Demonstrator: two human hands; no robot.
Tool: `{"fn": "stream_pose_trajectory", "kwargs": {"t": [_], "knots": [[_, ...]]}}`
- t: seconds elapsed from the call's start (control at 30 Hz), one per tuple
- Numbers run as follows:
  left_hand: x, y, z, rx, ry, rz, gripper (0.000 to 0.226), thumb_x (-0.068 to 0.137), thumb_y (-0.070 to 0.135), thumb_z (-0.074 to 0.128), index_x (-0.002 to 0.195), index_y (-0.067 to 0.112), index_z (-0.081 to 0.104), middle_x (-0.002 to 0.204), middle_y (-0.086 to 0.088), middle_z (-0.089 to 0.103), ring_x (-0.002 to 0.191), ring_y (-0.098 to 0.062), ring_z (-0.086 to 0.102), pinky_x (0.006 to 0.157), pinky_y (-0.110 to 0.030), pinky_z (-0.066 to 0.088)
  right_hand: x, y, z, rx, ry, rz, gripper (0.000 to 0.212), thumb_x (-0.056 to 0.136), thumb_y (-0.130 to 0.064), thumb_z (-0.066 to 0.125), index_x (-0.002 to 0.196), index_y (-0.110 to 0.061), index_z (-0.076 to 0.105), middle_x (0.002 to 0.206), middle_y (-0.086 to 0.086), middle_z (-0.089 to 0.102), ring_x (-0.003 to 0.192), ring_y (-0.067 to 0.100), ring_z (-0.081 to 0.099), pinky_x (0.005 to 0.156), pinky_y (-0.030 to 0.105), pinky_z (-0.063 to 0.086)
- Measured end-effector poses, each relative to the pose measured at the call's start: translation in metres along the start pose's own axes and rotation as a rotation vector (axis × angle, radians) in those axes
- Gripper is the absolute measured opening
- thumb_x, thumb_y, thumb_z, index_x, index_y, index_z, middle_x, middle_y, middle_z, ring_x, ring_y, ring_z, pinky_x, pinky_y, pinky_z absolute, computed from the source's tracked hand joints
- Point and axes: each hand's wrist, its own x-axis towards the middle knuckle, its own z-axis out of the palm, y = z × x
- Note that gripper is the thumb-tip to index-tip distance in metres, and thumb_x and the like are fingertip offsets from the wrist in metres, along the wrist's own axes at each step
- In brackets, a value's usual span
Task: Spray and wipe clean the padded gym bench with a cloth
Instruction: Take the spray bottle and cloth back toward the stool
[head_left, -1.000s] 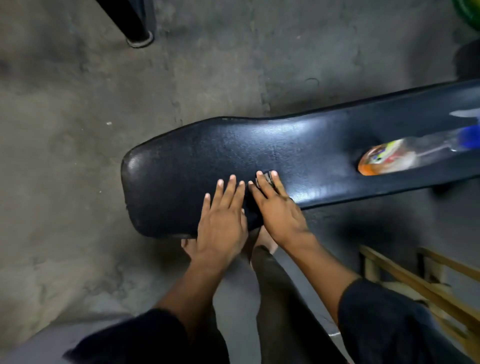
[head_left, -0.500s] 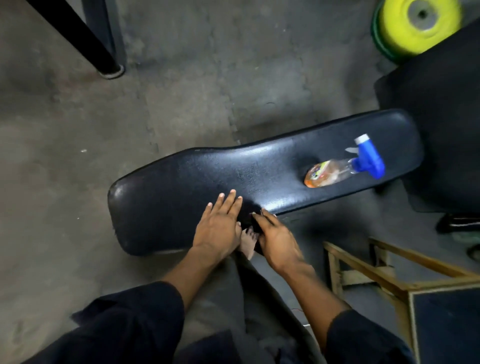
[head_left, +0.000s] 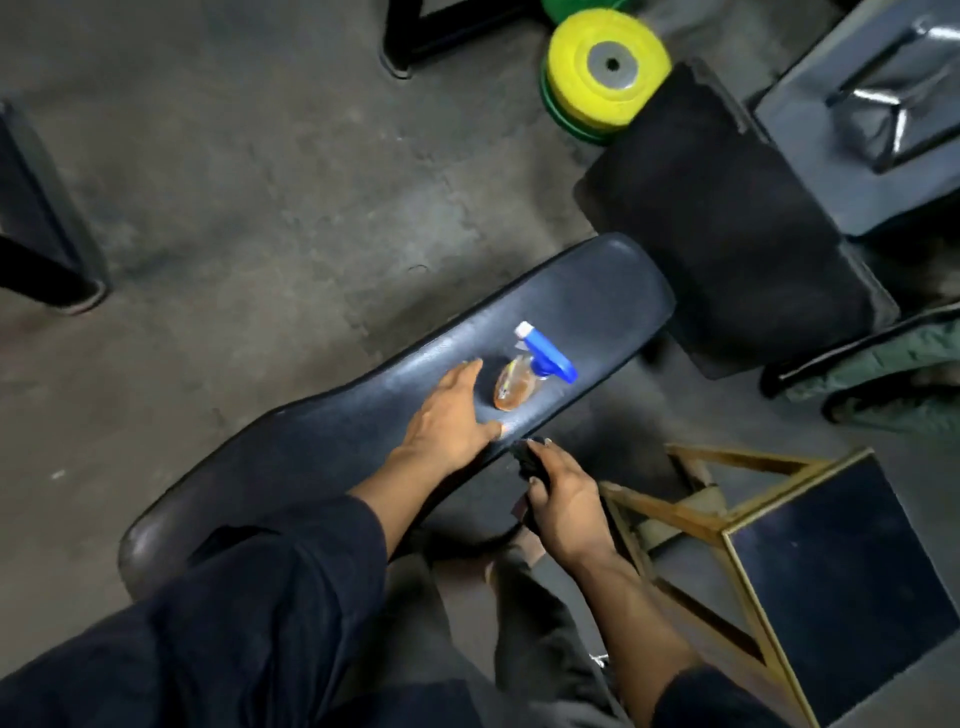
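Observation:
The long black padded bench runs diagonally from lower left to upper right. A clear spray bottle with a blue trigger head lies on its side on the pad's far half. My left hand rests flat and open on the pad, fingers just left of the bottle, not touching it. My right hand hangs off the bench's near edge, fingers curled around a dark cloth that is mostly hidden in the grip.
A second black pad sits past the bench's far end. Yellow and green weight plates lie on the concrete floor behind. A wooden-framed stool with a dark top stands at the right. Black frame legs stand at the left.
My left hand slid along the pad toward the spray bottle. My right hand came off the pad to its near edge with the cloth. The view shifted toward the bench's far end.

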Motion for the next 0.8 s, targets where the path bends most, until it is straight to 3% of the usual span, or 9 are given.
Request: {"fn": "stream_pose_trajectory", "kwargs": {"t": [0.1, 0.17, 0.27, 0.37, 0.47, 0.57, 0.63, 0.73, 0.8], "knots": [[0.021, 0.022, 0.014, -0.050, 0.043, 0.013, 0.111, 0.081, 0.033, 0.094, 0.170, 0.021, 0.029, 0.174, -0.004, 0.039, 0.160, -0.024, 0.037, 0.125, -0.028, 0.028, 0.001, 0.017, -0.015, 0.070, 0.020, 0.033, 0.062, 0.097, 0.007, 0.058, 0.156, -0.011, 0.059, 0.166, 0.016, 0.053, 0.157, 0.028, 0.048, 0.133, 0.023, 0.026], [0.029, 0.037, 0.025, -0.044, 0.099, 0.025, 0.101, 0.080, 0.031, 0.094, 0.165, 0.024, 0.040, 0.164, -0.003, 0.053, 0.151, -0.025, 0.050, 0.112, -0.023, 0.034, -0.001, 0.033, -0.025, 0.087, 0.013, 0.050, 0.059, 0.102, -0.003, 0.058, 0.159, -0.021, 0.057, 0.170, 0.005, 0.049, 0.157, 0.025, 0.047, 0.132, 0.041, 0.034], [0.033, 0.058, 0.041, -0.113, 0.147, 0.032, 0.079, 0.084, 0.027, 0.091, 0.154, 0.030, 0.056, 0.145, 0.001, 0.069, 0.128, -0.020, 0.066, 0.103, -0.023, 0.045, -0.003, 0.055, -0.042, 0.086, -0.008, 0.078, 0.058, 0.105, -0.015, 0.056, 0.160, -0.030, 0.054, 0.173, -0.004, 0.044, 0.153, 0.028, 0.050, 0.129, 0.049, 0.038], [0.032, 0.079, 0.056, -0.123, 0.222, -0.017, 0.054, 0.088, 0.028, 0.088, 0.138, 0.028, 0.069, 0.112, 0.007, 0.074, 0.099, -0.015, 0.070, 0.083, -0.015, 0.042, -0.009, 0.078, -0.061, 0.098, 0.004, 0.087, 0.057, 0.106, -0.019, 0.056, 0.161, -0.034, 0.051, 0.173, -0.007, 0.043, 0.152, 0.030, 0.052, 0.130, 0.050, 0.037], [0.028, 0.094, 0.071, -0.074, 0.255, -0.026, 0.043, 0.090, 0.024, 0.086, 0.131, 0.021, 0.074, 0.091, 0.009, 0.066, 0.078, -0.009, 0.062, 0.073, -0.009, 0.035, -0.014, 0.105, -0.076, 0.134, 0.028, 0.083, 0.056, 0.106, -0.017, 0.056, 0.160, -0.032, 0.052, 0.172, -0.005, 0.044, 0.154, 0.026, 0.050, 0.130, 0.048, 0.037], [0.015, 0.111, 0.084, -0.022, 0.232, -0.001, 0.038, 0.093, 0.021, 0.083, 0.129, 0.017, 0.075, 0.097, 0.000, 0.071, 0.089, -0.019, 0.064, 0.082, -0.020, 0.044, -0.020, 0.133, -0.087, 0.171, 0.048, 0.096, 0.056, 0.106, -0.013, 0.057, 0.160, -0.026, 0.054, 0.171, 0.000, 0.047, 0.157, 0.021, 0.045, 0.134, 0.038, 0.031], [0.004, 0.123, 0.095, -0.041, 0.192, -0.012, 0.034, 0.092, 0.023, 0.082, 0.125, 0.021, 0.075, 0.094, -0.001, 0.075, 0.090, -0.021, 0.069, 0.089, -0.031, 0.051, -0.022, 0.150, -0.092, 0.195, 0.073, 0.112, 0.056, 0.105, -0.008, 0.058, 0.159, -0.021, 0.056, 0.168, 0.005, 0.049, 0.157, 0.021, 0.045, 0.134, 0.024, 0.024], [-0.013, 0.150, 0.120, -0.078, 0.151, 0.026, 0.029, 0.090, 0.027, 0.084, 0.116, 0.032, 0.074, 0.073, 0.015, 0.073, 0.074, 0.009, 0.068, 0.086, -0.031, 0.053, -0.026, 0.173, -0.102, 0.234, 0.105, 0.145, 0.056, 0.104, -0.006, 0.058, 0.158, -0.021, 0.056, 0.167, 0.006, 0.051, 0.156, 0.021, 0.046, 0.130, 0.017, 0.020], [-0.017, 0.176, 0.144, -0.042, 0.078, 0.102, 0.034, 0.087, 0.031, 0.086, 0.120, 0.032, 0.075, 0.077, 0.011, 0.076, 0.073, 0.011, 0.067, 0.083, -0.026, 0.052, -0.031, 0.191, -0.112, 0.278, 0.149, 0.183, 0.056, 0.104, -0.006, 0.059, 0.158, -0.021, 0.057, 0.168, 0.005, 0.051, 0.156, 0.021, 0.047, 0.132, 0.022, 0.024]]}}
